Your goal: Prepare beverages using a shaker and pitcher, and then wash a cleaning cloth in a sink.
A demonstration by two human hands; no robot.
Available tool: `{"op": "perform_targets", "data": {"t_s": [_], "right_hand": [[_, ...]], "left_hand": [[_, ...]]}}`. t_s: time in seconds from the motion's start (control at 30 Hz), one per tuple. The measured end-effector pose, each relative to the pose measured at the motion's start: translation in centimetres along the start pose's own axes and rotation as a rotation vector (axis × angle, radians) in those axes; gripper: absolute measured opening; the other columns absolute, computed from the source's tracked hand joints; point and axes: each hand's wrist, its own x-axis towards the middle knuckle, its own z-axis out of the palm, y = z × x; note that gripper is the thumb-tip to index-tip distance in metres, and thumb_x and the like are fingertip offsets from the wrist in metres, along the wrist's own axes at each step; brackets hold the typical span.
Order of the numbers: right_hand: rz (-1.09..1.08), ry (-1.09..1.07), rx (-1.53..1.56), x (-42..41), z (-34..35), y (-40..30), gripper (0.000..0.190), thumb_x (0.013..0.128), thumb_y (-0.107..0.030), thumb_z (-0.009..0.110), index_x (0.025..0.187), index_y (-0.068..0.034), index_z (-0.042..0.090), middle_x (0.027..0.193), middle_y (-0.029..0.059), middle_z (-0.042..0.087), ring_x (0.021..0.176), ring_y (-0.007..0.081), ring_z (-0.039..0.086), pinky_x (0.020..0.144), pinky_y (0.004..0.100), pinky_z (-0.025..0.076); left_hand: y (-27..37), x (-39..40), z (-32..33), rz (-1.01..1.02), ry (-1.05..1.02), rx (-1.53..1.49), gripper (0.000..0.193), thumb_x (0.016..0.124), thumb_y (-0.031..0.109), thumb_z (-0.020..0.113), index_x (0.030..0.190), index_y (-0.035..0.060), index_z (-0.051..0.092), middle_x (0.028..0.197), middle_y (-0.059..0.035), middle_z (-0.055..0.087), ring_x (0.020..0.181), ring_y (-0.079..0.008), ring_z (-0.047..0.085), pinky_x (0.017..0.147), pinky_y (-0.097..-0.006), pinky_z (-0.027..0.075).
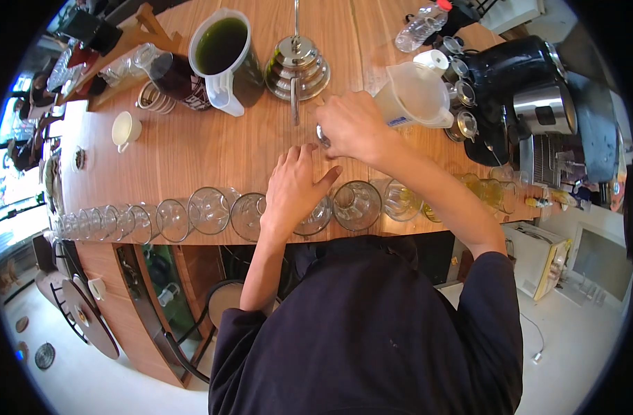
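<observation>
My right hand [355,124] is curled over the table, just right of the handle of a stainless steel gooseneck kettle [298,72]. A small shiny metal object [322,136] shows between its thumb and fingers; most of it is hidden. My left hand [294,179] hovers above the row of glasses, palm down, thumb spread and nothing in it. Under and beside it stand clear drinking glasses [357,205] along the table's near edge. Some glasses to the right, such as a ribbed glass [402,201], contain yellow liquid. Beyond my right forearm stands a translucent plastic pitcher [417,96].
A plastic pitcher of dark green liquid [223,52], a dark bottle [179,78] and a white cup [126,130] stand on the wooden table [218,150]. At right are small lidded glass jars [464,122], a plastic bottle [422,26] and a black-and-steel machine [544,104].
</observation>
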Motion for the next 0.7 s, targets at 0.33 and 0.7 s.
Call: {"op": "perform_targets", "data": {"t_s": [0.33,0.7], "right_hand": [[0.076,0.283,0.085,-2.5,0.3,-0.1,0.110,0.059,-0.059,0.082,0.152,-0.028,0.032,0.119,0.0210,0.060,0.110,0.0377,0.060,0.086,0.0488,0.051],[0.249,0.149,0.357,0.8,0.0,-0.9,0.063,0.093,-0.062,0.049,0.089,-0.004,0.072,0.088,0.0208,0.069,0.088,0.0399,0.066,0.082,0.0489,0.050]], "left_hand": [[-0.3,0.0,0.0,-0.064,-0.042,-0.050,0.063,0.085,0.045,0.072,0.123,-0.0020,0.055,0.113,-0.0229,0.064,0.111,-0.0416,0.059,0.092,-0.0485,0.047],[-0.7,0.2,0.2,-0.095,-0.085,-0.067,0.067,0.083,0.046,0.074,0.126,-0.0013,0.055,0.119,-0.0244,0.062,0.113,-0.0426,0.058,0.095,-0.0489,0.047]]}}
